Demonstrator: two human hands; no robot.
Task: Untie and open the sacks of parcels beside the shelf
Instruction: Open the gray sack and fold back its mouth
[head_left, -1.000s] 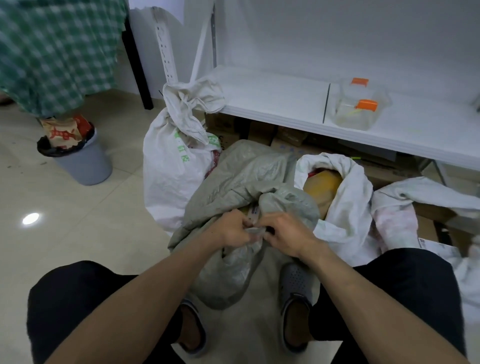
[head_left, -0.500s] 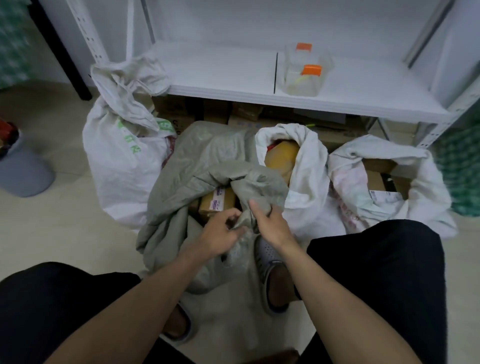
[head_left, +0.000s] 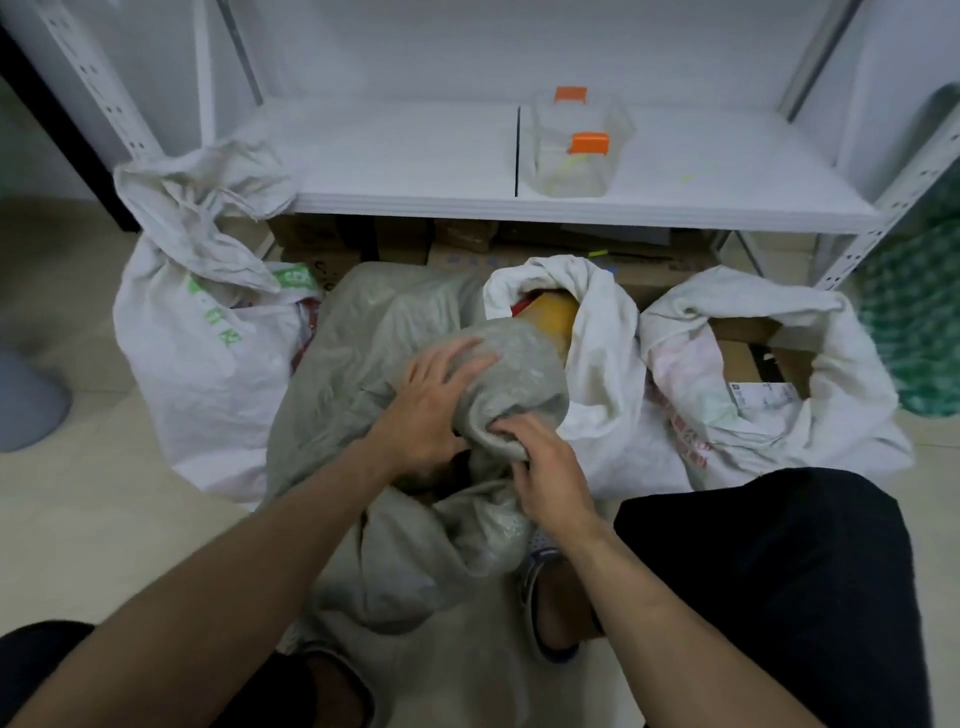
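A grey-green sack (head_left: 363, 364) lies in front of me on the floor, its mouth loose and folded over. My left hand (head_left: 431, 410) rests flat on the folded top of that sack, fingers spread. My right hand (head_left: 545, 467) pinches a bunched fold of the same sack's rim. To the left stands a white sack (head_left: 208, 353) with green print, its neck still twisted shut. Two white sacks stand open on the right: one (head_left: 597, 364) shows a yellow parcel (head_left: 553, 312), the other (head_left: 769, 415) shows cardboard boxes.
A white metal shelf (head_left: 415, 171) stands behind the sacks, with a clear container (head_left: 576, 150) with orange clips on it. Cardboard boxes (head_left: 467, 244) sit under the shelf. A grey bin (head_left: 26, 405) is at the far left. My knees and sandalled feet frame the sack.
The view swung right and down. My left hand moved from the sack's mouth up onto its folded top; my right hand still holds the rim. The labelled parcel seen inside is now covered.
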